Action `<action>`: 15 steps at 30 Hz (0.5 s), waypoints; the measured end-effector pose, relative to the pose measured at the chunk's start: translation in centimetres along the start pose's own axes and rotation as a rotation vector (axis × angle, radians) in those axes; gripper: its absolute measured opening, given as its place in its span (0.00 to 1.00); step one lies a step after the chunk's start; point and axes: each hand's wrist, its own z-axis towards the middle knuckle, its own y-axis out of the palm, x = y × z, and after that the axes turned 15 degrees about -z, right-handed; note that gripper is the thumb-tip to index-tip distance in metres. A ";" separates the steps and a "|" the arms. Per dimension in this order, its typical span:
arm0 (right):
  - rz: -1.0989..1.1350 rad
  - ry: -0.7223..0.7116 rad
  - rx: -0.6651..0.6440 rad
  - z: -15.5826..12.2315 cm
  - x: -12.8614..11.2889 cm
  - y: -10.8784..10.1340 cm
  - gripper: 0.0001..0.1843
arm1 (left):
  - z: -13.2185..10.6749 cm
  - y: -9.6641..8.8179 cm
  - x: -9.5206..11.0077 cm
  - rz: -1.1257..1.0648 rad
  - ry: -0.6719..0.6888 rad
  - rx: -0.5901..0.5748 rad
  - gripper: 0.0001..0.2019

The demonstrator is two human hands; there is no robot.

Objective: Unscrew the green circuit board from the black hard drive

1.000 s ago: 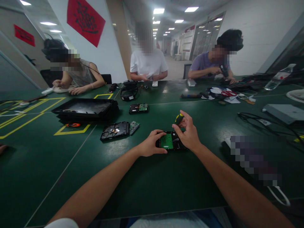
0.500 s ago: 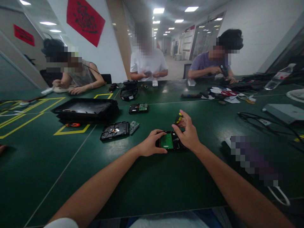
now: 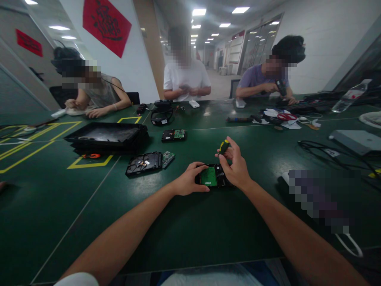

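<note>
A black hard drive (image 3: 209, 177) lies on the table in front of me, its green circuit board facing up. My left hand (image 3: 187, 181) grips its left end, thumb along the near edge and fingers over the far edge. Above the drive's right part, my right hand (image 3: 238, 169) holds a screwdriver (image 3: 224, 146) by its dark green and yellow handle. The shaft and tip are hidden behind that hand. Left of the drive rest another hard drive (image 3: 144, 163) and a loose circuit board (image 3: 168, 159). A third drive (image 3: 174, 135) sits farther back.
Stacked black trays (image 3: 107, 137) stand at the left. A patterned pouch (image 3: 318, 198), black cables (image 3: 324, 149) and a grey metal box (image 3: 355, 142) lie to the right. Three people sit across the green table (image 3: 190, 234), near a plastic bottle (image 3: 351, 96).
The screwdriver handle has turned and tilted slightly in my right fingers, showing more of it. My left hand and the drive have stayed in place. A white object across the table has shifted slightly.
</note>
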 end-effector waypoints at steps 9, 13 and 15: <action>-0.117 -0.025 0.060 0.0 0.1 0.0 0.39 | 0.1 -0.1 0.1 0.004 -0.009 -0.006 0.45; -0.080 -0.014 0.036 0.0 0.0 -0.1 0.38 | 0.1 -0.1 0.0 0.008 -0.020 -0.014 0.46; -0.107 -0.010 0.056 0.0 0.0 0.0 0.39 | 0.0 -0.1 0.0 0.006 -0.020 -0.005 0.45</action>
